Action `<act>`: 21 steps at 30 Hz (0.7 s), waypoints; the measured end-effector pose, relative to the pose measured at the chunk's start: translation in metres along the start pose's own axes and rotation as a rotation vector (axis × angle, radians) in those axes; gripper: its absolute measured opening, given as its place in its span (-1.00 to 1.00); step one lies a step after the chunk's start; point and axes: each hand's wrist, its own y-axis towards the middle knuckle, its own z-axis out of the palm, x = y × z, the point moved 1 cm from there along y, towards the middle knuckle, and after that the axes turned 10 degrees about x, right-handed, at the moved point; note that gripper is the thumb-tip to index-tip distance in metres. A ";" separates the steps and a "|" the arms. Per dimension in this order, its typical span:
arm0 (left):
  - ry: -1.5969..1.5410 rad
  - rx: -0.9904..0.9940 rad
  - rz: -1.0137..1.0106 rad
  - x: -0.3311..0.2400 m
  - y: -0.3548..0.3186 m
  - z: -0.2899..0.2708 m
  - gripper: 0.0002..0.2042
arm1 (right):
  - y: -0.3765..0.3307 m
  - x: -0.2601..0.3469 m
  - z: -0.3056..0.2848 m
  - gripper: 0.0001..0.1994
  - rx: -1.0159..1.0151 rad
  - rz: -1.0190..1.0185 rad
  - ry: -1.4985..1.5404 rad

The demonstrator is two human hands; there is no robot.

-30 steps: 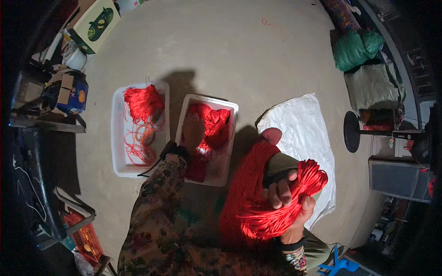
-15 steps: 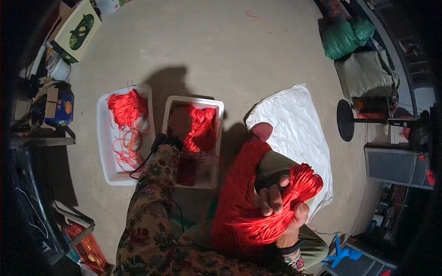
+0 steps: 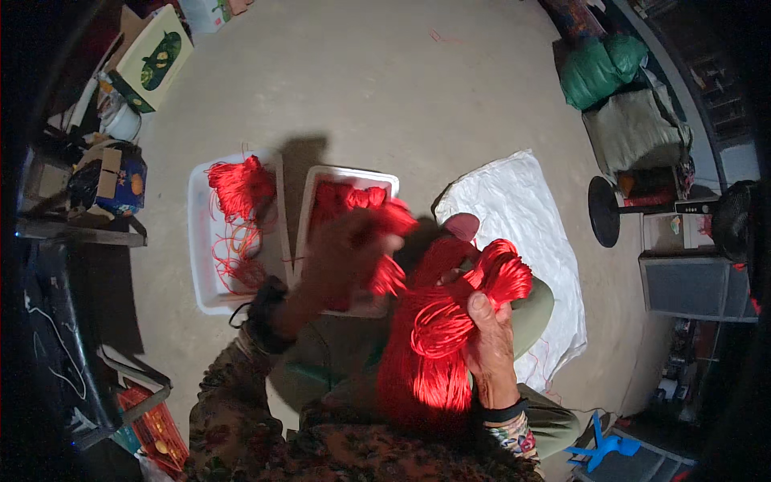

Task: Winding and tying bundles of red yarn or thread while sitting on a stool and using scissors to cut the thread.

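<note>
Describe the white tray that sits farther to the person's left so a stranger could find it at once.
On the bare concrete floor, two white trays lie side by side ahead of the person. Take the left tray, next to the clutter at the room's edge. Unlike the other tray, no hand is over it, and loose red cord trails across its bottom.

You are looking past a white sack [image 3: 526, 217] lying spread on the floor, a green bundle [image 3: 602, 71] sitting on a grey box [image 3: 634, 136] at the upper right, a black fan [image 3: 735, 221] standing beside them, and a blue stool [image 3: 598, 448] showing at the lower right.
</note>
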 end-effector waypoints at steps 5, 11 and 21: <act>-0.152 -0.120 0.310 -0.076 -0.016 0.061 -0.81 | 0.000 -0.009 -0.009 -0.32 0.109 -0.079 -0.116; -0.052 -0.176 0.327 -0.080 -0.016 0.069 -0.83 | -0.008 -0.001 -0.011 -0.40 -0.059 -0.017 -0.107; -0.025 -0.227 -0.137 0.158 0.088 0.070 -0.81 | -0.023 0.004 -0.027 -0.36 -0.097 0.043 0.054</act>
